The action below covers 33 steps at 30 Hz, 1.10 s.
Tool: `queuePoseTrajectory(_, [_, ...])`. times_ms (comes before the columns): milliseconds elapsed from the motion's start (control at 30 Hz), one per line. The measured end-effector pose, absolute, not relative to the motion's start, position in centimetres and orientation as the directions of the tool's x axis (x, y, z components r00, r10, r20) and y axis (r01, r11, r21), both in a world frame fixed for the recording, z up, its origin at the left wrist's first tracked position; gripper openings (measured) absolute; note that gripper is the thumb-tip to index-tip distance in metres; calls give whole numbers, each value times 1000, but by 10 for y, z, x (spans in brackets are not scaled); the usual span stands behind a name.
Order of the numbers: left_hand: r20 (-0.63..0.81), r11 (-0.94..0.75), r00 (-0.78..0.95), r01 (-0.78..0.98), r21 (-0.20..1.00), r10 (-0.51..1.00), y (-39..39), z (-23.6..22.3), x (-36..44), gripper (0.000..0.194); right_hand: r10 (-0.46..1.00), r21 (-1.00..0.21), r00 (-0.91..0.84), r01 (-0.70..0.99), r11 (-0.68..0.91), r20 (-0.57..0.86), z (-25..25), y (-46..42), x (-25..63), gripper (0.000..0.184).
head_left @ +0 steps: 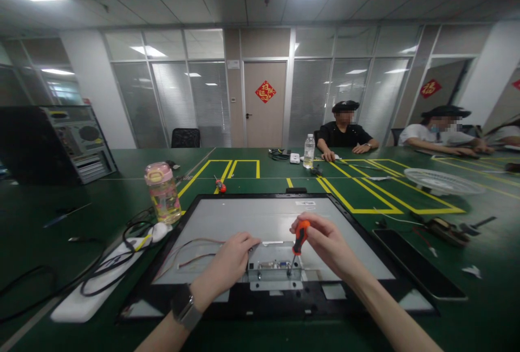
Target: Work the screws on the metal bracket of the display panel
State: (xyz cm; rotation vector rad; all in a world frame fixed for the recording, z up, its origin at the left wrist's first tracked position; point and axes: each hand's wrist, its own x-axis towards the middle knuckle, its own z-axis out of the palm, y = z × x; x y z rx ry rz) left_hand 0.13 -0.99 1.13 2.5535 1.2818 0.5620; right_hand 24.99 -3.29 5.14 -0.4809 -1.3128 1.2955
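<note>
A flat display panel point(260, 222) lies with its grey metal back up and a black frame around it. Near its front edge is a metal bracket point(260, 275) with a row of ports. My right hand point(325, 238) is closed around an orange-and-black screwdriver point(301, 237), tilted, its tip at the right end of the port row. My left hand point(229, 260), with a watch on the wrist, is closed at the bracket's upper left edge, holding it; some of its fingers are hidden. Thin cables point(197, 257) run left from beneath that hand.
Left of the panel are a white power strip point(87, 292), black cables and a pink-lidded bottle point(162, 195). A black phone-like slab point(418, 262) lies at right. A small red screwdriver point(220, 185) and a water bottle point(309, 151) stand farther back. Two people sit across the table.
</note>
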Motion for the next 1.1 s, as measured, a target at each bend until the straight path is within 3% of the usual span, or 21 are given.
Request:
queuePoseTrajectory(233, [252,-607,552,712,354,795,-8,10,1,48,889,-867,-244,-424,262,388,46,-31,251,26])
queuePoseTrajectory(500, [242,-605,555,718,343,796,-8,7,1,49,875,-870,-159,-285,403,457,52,-30,252,17])
queuePoseTrajectory(600, [239,-607,558,718,341,795,-8,7,0,49,857,-886,-239,-214,412,457,66,-32,251,15])
queuePoseTrajectory(800, [256,-614,558,711,342,789,-7,8,2,46,731,-901,-564,-57,429,384,92,-31,245,20])
queuePoseTrajectory(967, [239,-606,557,719,341,795,-9,11,2,48,772,-898,-463,-165,408,435,73,-24,243,23])
queuePoseTrajectory(1100, [245,-608,557,718,338,794,-9,10,2,49,822,-869,-344,-376,323,454,57,-19,246,16])
